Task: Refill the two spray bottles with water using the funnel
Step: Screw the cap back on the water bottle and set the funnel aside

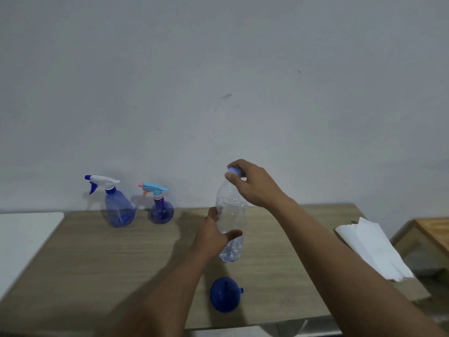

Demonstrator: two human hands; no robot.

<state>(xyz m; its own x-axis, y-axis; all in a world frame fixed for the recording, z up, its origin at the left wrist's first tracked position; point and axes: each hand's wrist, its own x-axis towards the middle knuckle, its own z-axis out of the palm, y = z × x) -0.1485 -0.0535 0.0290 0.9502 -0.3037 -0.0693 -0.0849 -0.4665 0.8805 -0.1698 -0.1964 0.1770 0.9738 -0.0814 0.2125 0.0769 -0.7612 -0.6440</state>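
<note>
A clear plastic water bottle stands upright over the middle of the wooden table. My left hand grips its lower body. My right hand pinches its pale blue cap from above. A dark blue funnel lies on the table in front of the bottle, near the front edge. Two blue spray bottles stand at the back left by the wall: a taller one with a white and blue trigger head, and a round one with a light blue and pink head.
White paper towels lie at the table's right edge, partly overhanging. A white surface adjoins the table on the left. A wooden stool or small table stands lower at the right. The wall runs right behind the table.
</note>
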